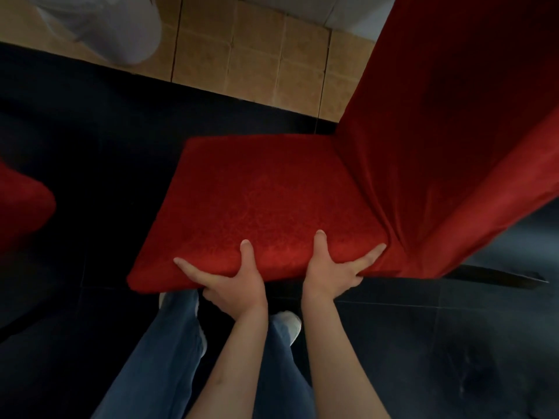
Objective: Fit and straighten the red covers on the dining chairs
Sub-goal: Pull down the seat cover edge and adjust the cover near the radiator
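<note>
1. My left hand [234, 282] grips the near edge of the seat [260, 204], thumb lying on top of the red cover [302, 189] and forefinger stretched out along the edge toward the left corner; the other fingers curl under, out of sight.
2. My right hand [331, 267] holds the same edge just beside it, thumb on top, forefinger reaching along the edge toward the right corner, where the seat meets the chair back [447, 122].
3. The red cover lies smooth over the seat, with a faint woven pattern showing. Over the chair back it hangs in long folds that gather down by the rear corner of the seat near my right forefinger.
4. The chair stands on a dark floor [438, 343], its back rising to the right of the view.
5. A second piece of red fabric [21, 204] shows at the left border, well apart from the seat.
6. Beyond the dark floor is a strip of tan tiles [257, 52], and a blurred white shape [121, 28] sits at the top left.
7. Below my forearms are my blue jeans [163, 352] and one white shoe [289, 323].
</note>
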Tool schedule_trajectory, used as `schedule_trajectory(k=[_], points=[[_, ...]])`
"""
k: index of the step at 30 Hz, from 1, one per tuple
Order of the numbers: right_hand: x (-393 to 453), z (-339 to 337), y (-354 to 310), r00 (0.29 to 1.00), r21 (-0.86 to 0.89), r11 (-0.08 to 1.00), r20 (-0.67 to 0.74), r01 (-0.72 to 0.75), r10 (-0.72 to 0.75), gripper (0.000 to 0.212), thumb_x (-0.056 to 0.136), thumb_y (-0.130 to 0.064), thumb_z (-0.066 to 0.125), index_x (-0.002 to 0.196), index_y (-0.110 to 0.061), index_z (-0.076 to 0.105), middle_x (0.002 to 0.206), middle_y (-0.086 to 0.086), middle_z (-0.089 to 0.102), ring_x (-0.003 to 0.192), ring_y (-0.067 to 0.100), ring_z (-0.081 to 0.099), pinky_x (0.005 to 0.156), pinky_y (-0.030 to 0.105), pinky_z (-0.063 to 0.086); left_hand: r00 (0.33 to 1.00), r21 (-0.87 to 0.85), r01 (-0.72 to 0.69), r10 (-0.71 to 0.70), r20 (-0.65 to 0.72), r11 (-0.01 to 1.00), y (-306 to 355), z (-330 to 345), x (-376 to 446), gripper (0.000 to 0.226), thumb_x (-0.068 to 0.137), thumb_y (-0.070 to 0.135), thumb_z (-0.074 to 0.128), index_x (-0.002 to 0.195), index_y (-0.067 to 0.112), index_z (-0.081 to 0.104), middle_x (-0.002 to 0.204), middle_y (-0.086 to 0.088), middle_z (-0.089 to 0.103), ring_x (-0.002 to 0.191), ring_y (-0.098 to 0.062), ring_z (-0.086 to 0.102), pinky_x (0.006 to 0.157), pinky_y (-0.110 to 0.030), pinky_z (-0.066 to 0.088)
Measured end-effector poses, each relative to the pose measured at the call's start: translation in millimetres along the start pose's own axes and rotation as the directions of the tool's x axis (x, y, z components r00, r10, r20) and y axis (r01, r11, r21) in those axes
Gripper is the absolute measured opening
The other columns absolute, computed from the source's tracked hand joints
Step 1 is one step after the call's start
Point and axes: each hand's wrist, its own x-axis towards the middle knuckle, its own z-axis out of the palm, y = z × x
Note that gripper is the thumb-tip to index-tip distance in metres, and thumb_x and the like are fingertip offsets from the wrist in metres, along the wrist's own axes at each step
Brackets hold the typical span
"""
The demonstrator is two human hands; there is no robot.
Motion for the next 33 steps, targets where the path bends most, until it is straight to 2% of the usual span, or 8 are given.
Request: schedule_trajectory(k=[4,9,12,15,17,21,29,33], points=[[2,4,-22,1.0,-0.021,1.0,0.024,0.002,-0.002,0.112,0.067,-0.049,0.081,0.138,-0.066,-0.003,0.151,0.028,0.008,0.094,0.028,0.048,0.088,0.04,0.047,0.997,0.009,-0.053,0.052,0.048,0.999,16,3,-2,0.113,0.07,0.053,0.077,0.141,0.059,-0.01,0.117,0.0,0.037,0.078,0.006,0.043,0.06,-0.009,0.029],[5,11,-53,0.999,-0.028,0.999,0.024,0.022,-0.022,0.109,0.071,-0.042,0.079,0.141,-0.063,-0.002,0.149,0.032,0.008,0.069,0.014,0.044,0.077,0.032,0.042,0.998,-0.017,-0.049,0.05,0.046,0.999,44,17,-6,0.112,0.07,0.052,0.078,0.138,0.062,-0.01,0.116,-0.005,0.035,0.076,0.005,0.039,0.058,-0.011,0.028],[3,13,-65,0.999,-0.015,0.999,0.003,0.038,-0.038,0.108,0.073,-0.037,0.079,0.143,-0.061,0.0,0.147,0.032,0.013,0.067,0.012,0.042,0.075,0.031,0.041,0.997,-0.008,-0.059,0.059,0.042,0.998,56,23,-7,0.112,0.07,0.049,0.079,0.14,0.059,-0.008,0.12,-0.009,0.04,0.075,0.003,0.041,0.057,-0.011,0.028],[-2,9,-72,1.0,-0.029,1.0,0.027,-0.011,0.012,0.106,0.075,-0.03,0.078,0.144,-0.058,0.002,0.147,0.03,0.015,0.078,0.024,0.05,0.078,0.033,0.044,0.999,0.008,-0.031,0.03,0.039,1.0,60,20,-8,0.112,0.072,0.041,0.08,0.143,0.057,-0.005,0.126,-0.015,0.042,0.076,-0.005,0.046,0.064,-0.017,0.035],[-5,4,-78,0.998,-0.038,0.999,0.054,-0.035,0.037,0.104,0.078,-0.027,0.077,0.147,-0.053,0.003,0.149,0.028,0.015,0.092,0.031,0.051,0.085,0.033,0.042,0.998,0.032,-0.018,0.017,0.052,0.999,63,18,-11,0.112,0.074,0.039,0.08,0.144,0.055,-0.005,0.129,-0.016,0.044,0.085,-0.014,0.051,0.076,-0.023,0.038],[-9,-13,-71,0.992,-0.115,0.992,0.122,0.052,-0.038,0.092,0.086,-0.022,0.071,0.153,-0.032,0.009,0.156,0.018,0.018,0.132,0.026,0.037,0.091,0.02,0.02,1.0,0.098,0.008,-0.01,0.021,0.995,56,8,-18,0.11,0.075,0.042,0.078,0.145,0.053,-0.006,0.13,-0.016,0.048,0.094,-0.021,0.054,0.078,-0.028,0.038],[-23,-24,-70,0.988,-0.131,0.991,0.154,0.032,-0.011,0.087,0.088,-0.023,0.067,0.152,-0.035,0.008,0.156,0.016,0.021,0.133,0.028,0.038,0.095,0.027,0.028,1.0,0.051,-0.021,0.02,0.017,0.998,51,-5,-21,0.112,0.075,0.036,0.08,0.147,0.049,-0.004,0.127,-0.006,0.041,0.092,-0.016,0.049,0.082,-0.023,0.037],[-36,-27,-69,0.99,-0.136,0.991,0.143,0.015,0.005,0.088,0.088,-0.024,0.067,0.152,-0.036,0.008,0.156,0.017,0.02,0.133,0.03,0.038,0.099,0.03,0.031,0.998,0.047,-0.053,0.052,0.036,0.997,42,-17,-14,0.113,0.075,0.035,0.081,0.147,0.049,-0.005,0.129,-0.003,0.04,0.106,-0.019,0.05,0.087,-0.027,0.037]])
